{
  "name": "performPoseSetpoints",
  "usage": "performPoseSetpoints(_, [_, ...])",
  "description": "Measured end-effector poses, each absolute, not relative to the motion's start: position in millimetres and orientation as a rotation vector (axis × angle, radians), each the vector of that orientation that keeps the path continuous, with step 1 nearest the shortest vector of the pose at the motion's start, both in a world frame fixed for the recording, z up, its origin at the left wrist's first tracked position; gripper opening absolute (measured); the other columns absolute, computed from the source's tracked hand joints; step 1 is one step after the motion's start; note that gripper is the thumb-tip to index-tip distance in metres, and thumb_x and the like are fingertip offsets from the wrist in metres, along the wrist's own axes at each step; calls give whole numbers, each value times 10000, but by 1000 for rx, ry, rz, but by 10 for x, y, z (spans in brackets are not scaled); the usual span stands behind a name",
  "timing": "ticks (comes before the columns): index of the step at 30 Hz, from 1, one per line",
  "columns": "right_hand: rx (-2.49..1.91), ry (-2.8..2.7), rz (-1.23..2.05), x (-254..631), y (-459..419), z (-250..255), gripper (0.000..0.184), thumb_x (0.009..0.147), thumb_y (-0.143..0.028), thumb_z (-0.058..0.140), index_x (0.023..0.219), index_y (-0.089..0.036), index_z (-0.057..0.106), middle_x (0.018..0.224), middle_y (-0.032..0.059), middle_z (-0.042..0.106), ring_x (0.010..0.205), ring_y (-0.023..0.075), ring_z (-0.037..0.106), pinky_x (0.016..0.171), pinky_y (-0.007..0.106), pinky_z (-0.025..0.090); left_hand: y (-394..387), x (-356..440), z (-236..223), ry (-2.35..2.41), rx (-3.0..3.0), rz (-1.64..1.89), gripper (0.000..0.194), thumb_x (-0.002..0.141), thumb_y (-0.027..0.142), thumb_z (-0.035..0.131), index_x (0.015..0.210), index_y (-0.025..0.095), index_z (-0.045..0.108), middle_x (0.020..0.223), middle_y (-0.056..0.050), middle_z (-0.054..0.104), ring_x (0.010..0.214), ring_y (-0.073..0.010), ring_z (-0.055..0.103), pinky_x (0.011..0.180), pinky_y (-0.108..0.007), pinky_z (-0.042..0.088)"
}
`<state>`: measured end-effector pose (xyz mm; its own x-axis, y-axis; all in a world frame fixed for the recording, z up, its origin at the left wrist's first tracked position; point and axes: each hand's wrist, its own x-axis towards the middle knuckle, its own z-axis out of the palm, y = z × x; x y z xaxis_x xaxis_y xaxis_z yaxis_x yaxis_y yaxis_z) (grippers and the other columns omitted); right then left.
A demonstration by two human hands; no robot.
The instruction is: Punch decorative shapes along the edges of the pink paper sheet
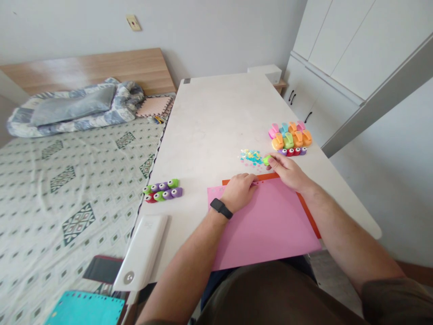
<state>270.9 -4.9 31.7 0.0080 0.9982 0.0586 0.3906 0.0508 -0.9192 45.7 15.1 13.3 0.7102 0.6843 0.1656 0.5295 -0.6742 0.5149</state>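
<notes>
My right hand (287,169) pinches a small green craft punch (267,160) above the far edge of the papers. My left hand (238,192), with a black watch on its wrist, rests over the far edge of a large pink sheet of paper (264,225), fingers bent around that edge. Small cut-outs show along the sheet's far left edge. An orange sheet (309,216) lies beneath the pink one and sticks out at the far and right sides. Just beyond my hands is a pile of blue, yellow and pink paper confetti (252,156).
Larger coloured punches (288,141) and a row of small punches (294,152) stand at the right. Two rows of small punches (163,190) sit at the left. A white device (144,250) lies at the table's left edge, near a phone (103,269) and turquoise paper (86,309).
</notes>
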Motion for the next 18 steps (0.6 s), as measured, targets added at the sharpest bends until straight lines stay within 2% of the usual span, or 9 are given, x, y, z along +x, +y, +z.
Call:
performPoseSetpoints(4, [-1474, -1364, 902, 2793, -8, 283, 468, 956, -632, 581, 1178, -236, 692, 969, 40, 693, 873, 198, 644, 769, 326, 527, 151, 452, 126, 933, 2490, 483, 154, 979, 222, 540, 1053, 189, 670, 999, -74, 734, 938, -222, 691, 879, -354, 539])
performPoseSetpoints(9, [-1319, -1086, 1114, 2843, 40, 234, 460, 914, -660, 628, 936, -206, 699, 868, 58, 698, 717, 165, 609, 575, 279, 466, 150, 452, 130, 936, 2487, 477, 152, 978, 227, 549, 1060, 189, 671, 1007, -78, 734, 940, -220, 689, 879, -349, 536])
performPoseSetpoints(13, [-1235, -993, 1203, 2831, 39, 250, 467, 893, -660, 659, 853, -195, 676, 814, 65, 703, 649, 146, 584, 519, 258, 434, 147, 454, 141, 944, 2494, 463, 153, 984, 236, 549, 1053, 183, 674, 1000, -79, 735, 930, -221, 685, 873, -344, 531])
performPoseSetpoints(18, [-1239, -980, 1185, 2840, 36, 251, 449, 878, -641, 694, 891, -192, 701, 805, 65, 709, 649, 144, 595, 504, 245, 440, 145, 455, 156, 948, 2496, 461, 153, 986, 234, 547, 1046, 178, 675, 992, -78, 733, 924, -221, 681, 865, -339, 527])
